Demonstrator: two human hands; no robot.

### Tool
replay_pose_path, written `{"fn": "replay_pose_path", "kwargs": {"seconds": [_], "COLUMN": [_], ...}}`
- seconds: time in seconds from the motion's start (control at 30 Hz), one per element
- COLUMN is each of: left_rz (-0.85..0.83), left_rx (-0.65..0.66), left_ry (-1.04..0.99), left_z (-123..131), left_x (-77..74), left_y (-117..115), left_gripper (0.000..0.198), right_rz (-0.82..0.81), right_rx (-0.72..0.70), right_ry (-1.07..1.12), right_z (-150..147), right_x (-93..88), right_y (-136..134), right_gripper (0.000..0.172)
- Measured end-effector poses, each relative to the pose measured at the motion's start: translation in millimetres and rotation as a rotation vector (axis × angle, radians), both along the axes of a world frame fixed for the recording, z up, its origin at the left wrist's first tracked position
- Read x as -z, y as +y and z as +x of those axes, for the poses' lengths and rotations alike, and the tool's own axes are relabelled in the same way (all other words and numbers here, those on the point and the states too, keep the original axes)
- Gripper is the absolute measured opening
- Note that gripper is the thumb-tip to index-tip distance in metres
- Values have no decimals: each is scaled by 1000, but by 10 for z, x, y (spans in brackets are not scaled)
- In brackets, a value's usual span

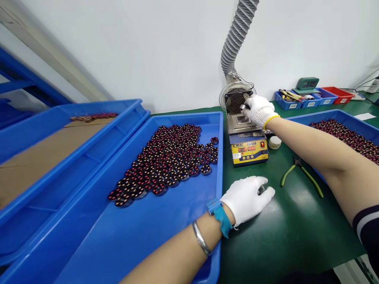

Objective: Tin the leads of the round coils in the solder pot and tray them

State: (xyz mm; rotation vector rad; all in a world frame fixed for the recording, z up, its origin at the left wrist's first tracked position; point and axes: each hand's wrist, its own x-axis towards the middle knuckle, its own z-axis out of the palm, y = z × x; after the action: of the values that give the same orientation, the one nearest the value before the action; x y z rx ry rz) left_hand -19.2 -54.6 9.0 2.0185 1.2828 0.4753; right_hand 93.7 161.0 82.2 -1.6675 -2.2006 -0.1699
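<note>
My right hand [261, 109], in a white knit glove with a yellow cuff edge, is raised over the steel top of a small yellow-and-blue solder pot [249, 152]. Its fingers pinch a small silvery-dark round part [244, 107], only partly visible. The pot's red digits are lit. Above the green worktop, near the blue tray's right wall, is my gloved left hand [247, 198]. Thumb and fingers curl round a small dark grey piece [261, 190], mostly hidden by the glove. Many black round coil parts [171, 154] with red and copper windings lie in the blue tray [219, 157] at left.
A fan [237, 101] with a grey exhaust hose [235, 39] stands behind the pot. Green-handled pliers [310, 179] and a round whitish pad [274, 142] lie to the right. Another tray [296, 118] holds small parts. Behind are small bins [310, 101] and a clock [308, 83].
</note>
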Motion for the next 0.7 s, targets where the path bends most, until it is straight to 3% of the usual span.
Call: {"fn": "replay_pose_path", "kwargs": {"seconds": [0.17,0.3,0.4,0.5,0.57,0.6,0.7], "left_rz": [-87,-58,-6,18,6,-8,-64], "left_rx": [-414,-617,-669,-679,-685,-681,-649], "left_ry": [-542,-894,-1025,-1099,-1113,-1106,-1077], "left_z": [15,-56,-116,-152,-161,-161,-150], "left_x": [-55,-58,-35,-9,-5,-11,-51], "left_y": [108,252,334,362,354,346,320], "left_gripper": [47,56,52,41,39,38,37], "right_rz": [-63,-247,-384,-331,-312,-350,-635], "right_rx": [-13,-68,-189,-352,-452,-489,-547], "right_ry": [279,540,692,733,651,601,583], "right_z": [38,8,-45,-39,24,69,198], "right_x": [-177,-47,191,376,409,400,331], "right_y": [-306,-770,-1076,-1214,-1209,-1188,-1096], "right_gripper": [36,43,38,46,47,39,24]}}
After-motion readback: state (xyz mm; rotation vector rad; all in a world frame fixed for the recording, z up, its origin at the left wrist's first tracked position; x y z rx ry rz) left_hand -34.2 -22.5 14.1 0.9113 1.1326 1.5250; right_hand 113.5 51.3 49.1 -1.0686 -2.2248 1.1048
